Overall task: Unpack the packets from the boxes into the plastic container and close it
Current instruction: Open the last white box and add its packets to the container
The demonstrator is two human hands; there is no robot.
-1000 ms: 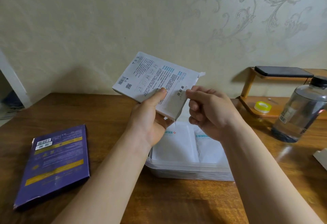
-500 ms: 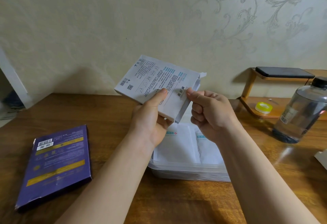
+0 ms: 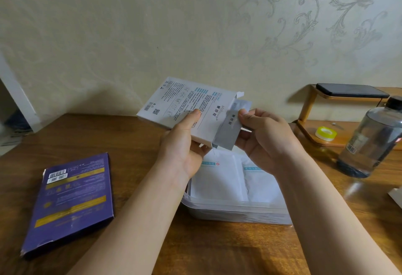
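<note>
My left hand holds a flat white box with printed text, tilted, above the table. Its right end is open, and a silver-grey packet sticks partly out of it. My right hand pinches that packet between thumb and fingers. Directly below stands a clear plastic container, open, with white packets lying flat inside. A flat purple box with gold stripes lies on the table at the left.
A clear water bottle with a black cap stands at the right. Behind it a small wooden shelf carries a dark phone on top and a yellow tape roll below. A white corner shows at the right edge.
My right hand has drawn a silver-grey packet partly out of the white box's open end. The box has tilted a little in my left hand.
</note>
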